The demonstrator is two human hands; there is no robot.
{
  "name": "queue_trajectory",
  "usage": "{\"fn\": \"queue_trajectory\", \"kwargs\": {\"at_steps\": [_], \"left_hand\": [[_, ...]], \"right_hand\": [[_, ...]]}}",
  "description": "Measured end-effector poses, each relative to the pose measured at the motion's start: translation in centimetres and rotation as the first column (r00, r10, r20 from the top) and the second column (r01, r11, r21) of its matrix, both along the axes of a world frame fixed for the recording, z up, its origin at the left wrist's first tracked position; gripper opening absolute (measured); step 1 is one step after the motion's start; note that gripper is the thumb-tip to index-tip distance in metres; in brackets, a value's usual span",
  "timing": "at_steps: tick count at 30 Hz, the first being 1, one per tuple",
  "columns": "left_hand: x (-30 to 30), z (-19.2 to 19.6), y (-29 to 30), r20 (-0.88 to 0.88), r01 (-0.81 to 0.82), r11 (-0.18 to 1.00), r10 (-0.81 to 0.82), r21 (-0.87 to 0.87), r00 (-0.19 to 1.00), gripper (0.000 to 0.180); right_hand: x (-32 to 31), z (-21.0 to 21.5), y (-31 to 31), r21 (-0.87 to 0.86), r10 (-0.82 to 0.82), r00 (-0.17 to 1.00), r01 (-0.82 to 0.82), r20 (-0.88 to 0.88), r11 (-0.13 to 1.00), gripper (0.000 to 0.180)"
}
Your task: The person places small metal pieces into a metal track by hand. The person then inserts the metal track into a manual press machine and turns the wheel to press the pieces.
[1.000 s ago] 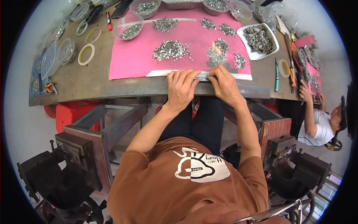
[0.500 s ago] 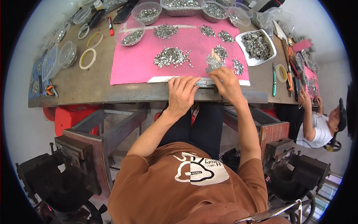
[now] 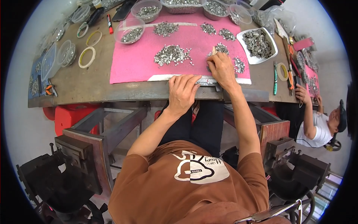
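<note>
My left hand [image 3: 181, 93] rests at the table's front edge, its fingers bent together over a narrow silvery metal strip [image 3: 207, 81]; what lies under the fingertips is hidden. On the pink mat [image 3: 130, 67], farther right, my right hand [image 3: 223, 69] has its thumb and fingers pinched together beside a small heap of shiny metal pieces [image 3: 222, 48]. Whatever the pinch holds is too small or covered to make out. Another heap of metal pieces [image 3: 239, 65] lies just right of that hand, and a larger heap [image 3: 172, 55] lies beyond my left hand.
A white dish [image 3: 241, 42] full of metal pieces stands at the right, near a green pen [image 3: 275, 78]. Clear plastic bowls [image 3: 129, 31] line the back. Tape rolls [image 3: 87, 57] lie left. A co-worker [image 3: 317, 128] sits at the far right.
My right hand has moved from the table edge forward onto the mat, toward the small heaps. My left hand stays at the edge. The co-worker's hand has shifted slightly.
</note>
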State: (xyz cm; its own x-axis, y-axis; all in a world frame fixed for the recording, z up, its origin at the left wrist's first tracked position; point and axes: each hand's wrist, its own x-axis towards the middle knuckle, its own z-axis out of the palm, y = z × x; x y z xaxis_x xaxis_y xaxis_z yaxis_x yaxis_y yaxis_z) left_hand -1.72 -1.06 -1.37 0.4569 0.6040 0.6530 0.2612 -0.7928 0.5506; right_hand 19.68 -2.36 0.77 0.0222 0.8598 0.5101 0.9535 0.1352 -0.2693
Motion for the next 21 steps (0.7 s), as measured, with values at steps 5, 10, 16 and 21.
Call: {"fn": "queue_trajectory", "kwargs": {"at_steps": [5, 10, 16, 21], "left_hand": [[0.0, 0.1, 0.1, -0.008, 0.003, 1.000, -0.003, 0.011, 1.000, 0.033], [-0.4, 0.8, -0.1, -0.030, 0.005, 0.999, -0.006, -0.035, 1.000, 0.034], [-1.9, 3.3, 5.6, -0.028, 0.086, 0.995, -0.088, -0.058, 0.996, 0.028], [-1.7, 2.5, 16.4, -0.119, -0.066, 0.996, 0.058, -0.059, 0.991, 0.037]], "right_hand": [[0.7, 0.6, -0.5, 0.057, -0.013, 0.999, 0.016, -0.046, 0.998, 0.009], [1.8, 0.7, -1.8, -0.055, -0.077, 0.997, 0.076, -0.012, 0.996, 0.007], [2.2, 2.9, 1.5, -0.055, 0.007, 1.000, -0.008, -0.022, 0.998, 0.007], [-0.2, 2.2, 10.5, -0.086, 0.169, 0.980, -0.178, -0.104, 0.980, 0.012]]}}
